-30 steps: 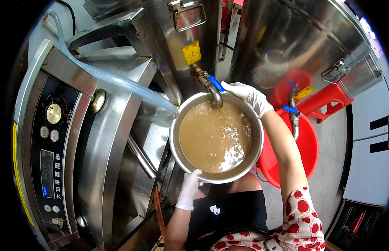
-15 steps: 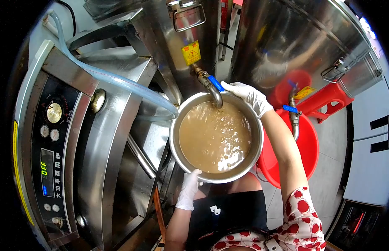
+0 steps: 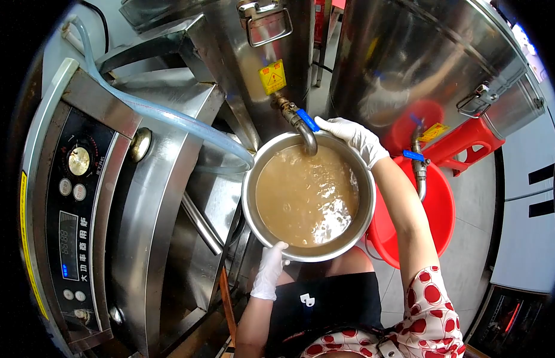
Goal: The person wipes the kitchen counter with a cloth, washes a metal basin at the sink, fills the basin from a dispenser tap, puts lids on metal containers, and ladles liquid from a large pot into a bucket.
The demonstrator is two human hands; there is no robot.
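A round stainless steel pot full of cloudy brown liquid sits over the person's knees, below a metal tap. My left hand, in a white glove, is closed on the pot's near rim, thumb on top. Across the far right rim lies my gloved right hand. Its fingertips meet the end of the tap's blue lever handle; its other fingers are partly hidden. The tap's mouth hangs just over the liquid.
A clear hose loops to the pot's left rim from beside a steel cooker. Two large steel tanks stand ahead. A red bucket sits under a second tap on the right, near a red stool.
The liquid's surface is calmer, with fewer bubbles and ripples under the tap. The cooker's green "OFF" readout has gone dark. Both hands keep their places.
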